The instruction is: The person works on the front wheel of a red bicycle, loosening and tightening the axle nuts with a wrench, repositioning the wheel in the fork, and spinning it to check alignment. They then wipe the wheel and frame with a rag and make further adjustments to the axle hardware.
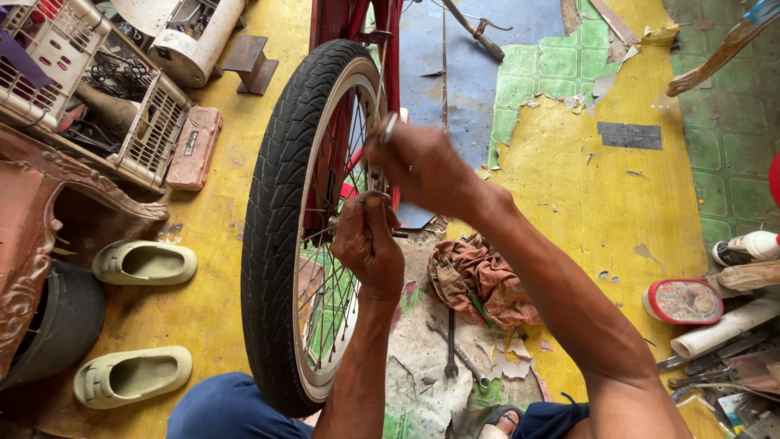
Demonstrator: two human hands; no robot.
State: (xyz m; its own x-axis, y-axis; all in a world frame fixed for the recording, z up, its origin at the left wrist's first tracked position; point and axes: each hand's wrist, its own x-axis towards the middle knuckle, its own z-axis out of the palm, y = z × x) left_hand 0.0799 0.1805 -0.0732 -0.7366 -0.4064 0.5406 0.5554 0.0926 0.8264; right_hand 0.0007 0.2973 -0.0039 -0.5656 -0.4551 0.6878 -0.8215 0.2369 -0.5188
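A worn floor (601, 195) painted yellow, with green patterned tiles showing where the paint has peeled, fills the head view, littered with tools and scraps.

At the centre stands a bicycle wheel (280, 228) with a black treaded tyre, a pale rim and thin spokes, held upright in a red frame (388, 32). The left hand (367, 244) is at the hub area of the wheel, its fingers curled shut around a small metal part near the axle; what exactly it pinches is too small to tell. The right hand (418, 167) is just above it, beside the rim, fingers closed on a slim metal tool (388, 128) whose shiny end sticks up past the knuckles.

On the floor right of the wheel lies a crumpled orange-brown rag (479, 280), and below it two spanners (452, 345) lie crossed on a bare grey patch. To the left, a pair of pale green slip-on shoes (142, 264) sits apart from the wheel, next to a dark carved wooden piece (32, 211). A white plastic crate (89, 73) of odds and ends stands at the upper left, with a pinkish flat case (195, 148) beside it. At the right edge lie a red-rimmed tin (684, 301) and more hand tools (715, 374).
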